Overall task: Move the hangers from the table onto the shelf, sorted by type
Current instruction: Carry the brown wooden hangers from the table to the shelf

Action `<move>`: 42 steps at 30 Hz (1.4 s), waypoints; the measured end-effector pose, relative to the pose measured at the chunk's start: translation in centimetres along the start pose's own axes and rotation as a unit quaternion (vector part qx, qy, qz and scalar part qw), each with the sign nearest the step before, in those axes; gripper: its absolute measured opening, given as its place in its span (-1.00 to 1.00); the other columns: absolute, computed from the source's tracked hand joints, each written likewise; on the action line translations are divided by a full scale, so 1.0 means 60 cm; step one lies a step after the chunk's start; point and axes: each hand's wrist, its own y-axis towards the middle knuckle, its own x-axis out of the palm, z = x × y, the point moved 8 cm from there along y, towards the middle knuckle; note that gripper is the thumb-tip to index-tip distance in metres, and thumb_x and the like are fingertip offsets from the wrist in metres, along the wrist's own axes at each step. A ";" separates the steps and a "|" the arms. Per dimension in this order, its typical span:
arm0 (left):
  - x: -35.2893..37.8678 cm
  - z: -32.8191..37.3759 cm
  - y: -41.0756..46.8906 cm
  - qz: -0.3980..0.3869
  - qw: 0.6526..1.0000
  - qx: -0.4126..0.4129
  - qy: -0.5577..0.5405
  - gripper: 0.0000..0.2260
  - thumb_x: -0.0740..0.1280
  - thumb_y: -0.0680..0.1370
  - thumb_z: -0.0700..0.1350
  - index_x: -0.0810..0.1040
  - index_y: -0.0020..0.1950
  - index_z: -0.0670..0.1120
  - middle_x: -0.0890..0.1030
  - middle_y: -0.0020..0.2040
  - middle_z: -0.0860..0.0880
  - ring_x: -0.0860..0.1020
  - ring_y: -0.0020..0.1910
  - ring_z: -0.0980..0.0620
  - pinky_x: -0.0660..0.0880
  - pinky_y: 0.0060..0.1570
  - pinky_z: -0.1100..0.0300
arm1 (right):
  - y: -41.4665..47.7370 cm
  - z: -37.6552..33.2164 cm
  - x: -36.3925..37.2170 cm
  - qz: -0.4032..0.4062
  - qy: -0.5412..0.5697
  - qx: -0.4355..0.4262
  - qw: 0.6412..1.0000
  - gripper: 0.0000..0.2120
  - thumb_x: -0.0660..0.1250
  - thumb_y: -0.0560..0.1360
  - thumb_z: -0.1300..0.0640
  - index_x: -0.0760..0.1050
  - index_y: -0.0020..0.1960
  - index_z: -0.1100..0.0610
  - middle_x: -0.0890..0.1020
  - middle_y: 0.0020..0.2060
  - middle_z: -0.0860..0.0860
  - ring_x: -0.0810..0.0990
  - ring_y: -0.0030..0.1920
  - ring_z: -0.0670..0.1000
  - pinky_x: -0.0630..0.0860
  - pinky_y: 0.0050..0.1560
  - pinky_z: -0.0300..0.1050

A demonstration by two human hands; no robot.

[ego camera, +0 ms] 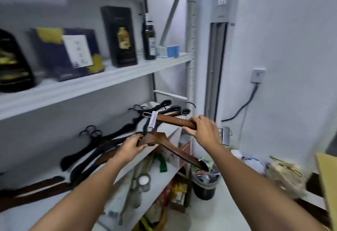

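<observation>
Grey shelf [91, 85]: black hangers [113, 134] mid tier, wooden hangers [36, 187] at L; boxes [118, 36], bottle [149, 37] up top.

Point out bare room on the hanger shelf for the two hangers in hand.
Bare shelf shows along the front, between the brown hangers and left forearm, plus a small wedge at the back wall above them. The middle black hangers and far pile are crowded.

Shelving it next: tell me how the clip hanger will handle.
Probably stiff: the clip hanger is a straight wooden bar. Its metal clips at both ends may snag the black hangers nearby.
</observation>
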 end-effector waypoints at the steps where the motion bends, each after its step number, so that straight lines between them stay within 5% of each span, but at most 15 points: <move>1: -0.021 -0.029 -0.019 0.010 1.000 -0.014 0.006 -0.68 0.41 0.48 -0.06 0.53 0.19 -0.14 0.59 0.12 -0.10 0.54 0.12 -0.09 0.44 0.07 0.12 | 0.003 -0.034 0.015 -0.007 0.006 -0.014 1.000 -0.61 0.30 0.42 -0.28 0.56 0.07 -0.04 0.59 -0.08 0.02 0.57 0.00 0.09 0.41 0.02 -0.05; 8: -0.137 -0.209 -0.157 0.091 0.990 -0.106 0.001 -0.73 0.39 0.50 -0.09 0.54 0.17 -0.15 0.57 0.05 -0.05 0.52 0.00 0.02 0.37 -0.03 0.22 | -0.014 -0.245 0.099 -0.049 0.032 -0.095 0.994 -0.60 0.28 0.45 -0.26 0.53 0.12 -0.01 0.57 -0.02 0.02 0.55 0.05 0.09 0.37 0.03 -0.04; 16: -0.216 -0.404 -0.307 0.114 0.964 -0.239 -0.004 -0.66 0.41 0.49 -0.11 0.50 0.23 -0.20 0.59 0.14 -0.16 0.55 0.11 -0.13 0.43 0.11 0.13 | -0.051 -0.430 0.158 -0.071 0.059 -0.163 0.982 -0.60 0.30 0.44 -0.25 0.54 0.10 0.02 0.59 -0.06 0.06 0.57 -0.01 0.12 0.43 -0.04 -0.02; 21: -0.264 -0.499 -0.419 0.157 0.943 -0.292 -0.021 -0.61 0.43 0.47 -0.14 0.50 0.26 -0.21 0.58 0.19 -0.14 0.55 0.16 -0.11 0.41 0.12 0.17 | -0.067 -0.552 0.201 -0.106 0.044 -0.211 0.971 -0.54 0.23 0.47 -0.28 0.51 0.18 0.03 0.59 0.02 0.06 0.54 0.07 0.11 0.41 0.08 0.00; 27: -0.296 -0.572 -0.532 0.185 0.920 -0.341 -0.054 -0.66 0.45 0.44 -0.22 0.52 0.20 -0.20 0.55 0.05 -0.02 0.53 0.09 -0.01 0.43 0.13 0.17 | -0.093 -0.677 0.226 -0.104 0.098 -0.262 0.954 -0.58 0.28 0.46 -0.25 0.53 0.13 0.04 0.60 -0.05 0.05 0.57 -0.02 0.10 0.47 0.01 -0.03; 31: -0.278 -0.608 -0.563 0.165 0.910 -0.373 -0.075 -0.77 0.44 0.45 -0.14 0.55 0.08 -0.06 0.63 0.01 -0.01 0.60 0.02 -0.05 0.52 0.15 0.01 | -0.113 -0.733 0.254 -0.130 0.099 -0.291 0.943 -0.59 0.28 0.46 -0.25 0.53 0.13 0.02 0.58 -0.03 0.03 0.55 0.00 0.06 0.45 0.06 -0.03; 36: -0.256 -0.621 -0.568 0.181 0.891 -0.412 -0.057 -0.80 0.40 0.47 0.00 0.53 0.03 -0.04 0.63 -0.09 -0.02 0.61 -0.09 -0.03 0.54 -0.07 0.10 | -0.119 -0.758 0.280 -0.147 0.094 -0.307 0.936 -0.57 0.26 0.47 -0.26 0.52 0.16 0.02 0.57 0.00 0.03 0.53 0.05 0.06 0.39 0.11 -0.04; 42: -0.242 -0.639 -0.547 0.158 0.890 -0.424 -0.056 -0.80 0.38 0.49 -0.04 0.55 0.05 -0.10 0.63 -0.04 -0.07 0.60 -0.01 -0.06 0.53 0.07 -0.01 | -0.113 -0.749 0.308 -0.168 0.104 -0.293 0.935 -0.57 0.25 0.47 -0.26 0.51 0.16 0.01 0.56 0.00 0.02 0.51 0.06 0.04 0.39 0.14 -0.05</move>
